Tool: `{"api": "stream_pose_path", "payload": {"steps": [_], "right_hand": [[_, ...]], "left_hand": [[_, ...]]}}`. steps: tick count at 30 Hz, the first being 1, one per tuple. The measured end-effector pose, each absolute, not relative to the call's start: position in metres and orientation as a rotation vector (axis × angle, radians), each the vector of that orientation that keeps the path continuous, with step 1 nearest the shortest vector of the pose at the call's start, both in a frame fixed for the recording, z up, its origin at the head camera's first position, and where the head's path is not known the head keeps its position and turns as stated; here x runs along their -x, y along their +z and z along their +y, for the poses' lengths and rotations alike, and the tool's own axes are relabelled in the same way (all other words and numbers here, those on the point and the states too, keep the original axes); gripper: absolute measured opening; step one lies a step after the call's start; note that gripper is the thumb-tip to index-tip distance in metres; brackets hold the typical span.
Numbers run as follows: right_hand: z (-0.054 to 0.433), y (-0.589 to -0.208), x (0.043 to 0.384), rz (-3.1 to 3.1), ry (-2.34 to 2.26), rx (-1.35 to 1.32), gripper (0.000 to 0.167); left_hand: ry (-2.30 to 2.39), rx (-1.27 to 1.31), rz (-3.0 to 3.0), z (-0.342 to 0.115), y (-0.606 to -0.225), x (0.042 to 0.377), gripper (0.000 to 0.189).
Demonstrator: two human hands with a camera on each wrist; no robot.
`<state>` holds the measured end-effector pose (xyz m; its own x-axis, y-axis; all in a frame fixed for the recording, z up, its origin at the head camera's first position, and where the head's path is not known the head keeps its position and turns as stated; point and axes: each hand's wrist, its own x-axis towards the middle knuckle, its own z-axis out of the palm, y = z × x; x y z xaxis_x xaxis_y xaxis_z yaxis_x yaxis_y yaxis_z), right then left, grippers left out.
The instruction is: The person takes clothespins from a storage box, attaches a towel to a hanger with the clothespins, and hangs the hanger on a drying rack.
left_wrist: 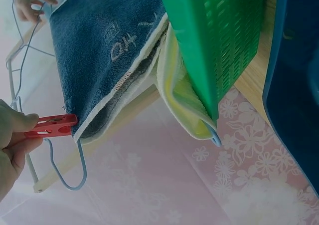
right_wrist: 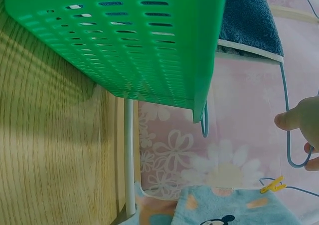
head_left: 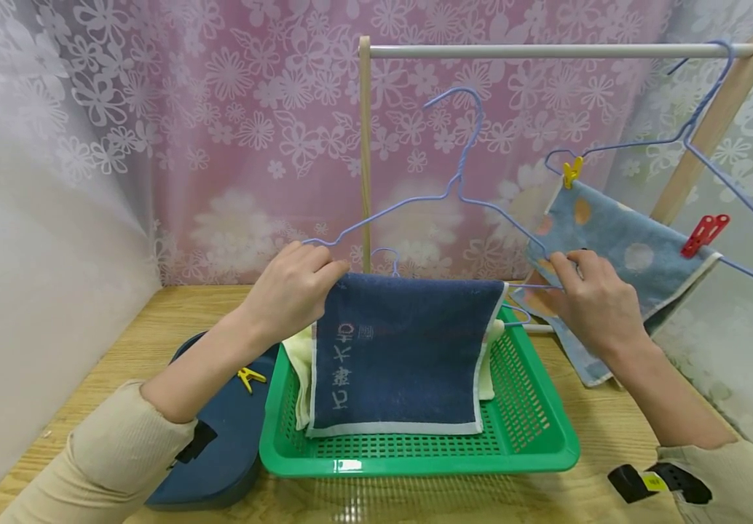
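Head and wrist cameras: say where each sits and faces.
Head: worn there, facing forward and down at the navy towel on a hanger; left hand, right hand, forearms and sleeves show.
Left wrist: worn there, facing the left hand pinching a red clip at the towel's corner; right hand beyond.
Right wrist: worn there, facing past the green basket to the right hand on the hanger.
Shared: head and right wrist show the yellow clip on the light-blue towel.

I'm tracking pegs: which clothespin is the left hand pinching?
The red clothespin at the corner of the dark towel. The other red clothespin is on the spotted towel; the yellow clothespins are untouched.
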<state>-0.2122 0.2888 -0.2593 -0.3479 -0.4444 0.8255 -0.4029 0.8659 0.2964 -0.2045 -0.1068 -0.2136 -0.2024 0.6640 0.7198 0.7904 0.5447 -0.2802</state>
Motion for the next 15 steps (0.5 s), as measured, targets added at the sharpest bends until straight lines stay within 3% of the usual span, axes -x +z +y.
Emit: {"api": "stream_pose_path", "payload": {"steps": [15], "right_hand": [[0.2887, -0.2553, 0.2109, -1.983, -0.039, -0.657, 0.059]], "left_hand": [[-0.181, 1.224, -1.905, -0.1088, -0.2181, 0.206, 0.02]]}}
